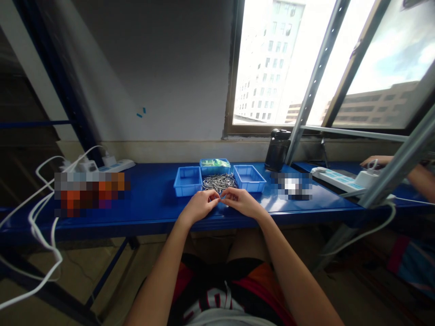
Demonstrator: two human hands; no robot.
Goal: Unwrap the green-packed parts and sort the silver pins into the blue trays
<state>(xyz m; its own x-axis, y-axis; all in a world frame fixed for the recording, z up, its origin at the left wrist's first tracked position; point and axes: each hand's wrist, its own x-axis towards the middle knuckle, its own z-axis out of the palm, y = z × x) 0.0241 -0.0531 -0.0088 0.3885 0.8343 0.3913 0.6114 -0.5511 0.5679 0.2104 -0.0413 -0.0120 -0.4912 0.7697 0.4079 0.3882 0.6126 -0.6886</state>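
A loose pile of small shiny metal pieces (220, 182), which look like screws or nails, lies on the blue table between blue plastic bins. At its near edge my left hand (200, 205) and my right hand (243, 202) meet, thumbs and fingers bent into pinches with the tips almost touching. Whatever sits between the fingertips is too small to make out. One shallow bin (188, 189) stands left of the pile and another bin (250, 186) right of it. Behind the pile, a third bin (215, 170) holds a green-tinted clear plastic bag (215, 163).
White power strips with cables stand on the left (117, 165) and on the right (336, 179). A black bottle-like container (277, 149) is near the window. Blurred-out items lie at both sides. Another person's arm (416, 174) reaches in at far right, beyond a metal post.
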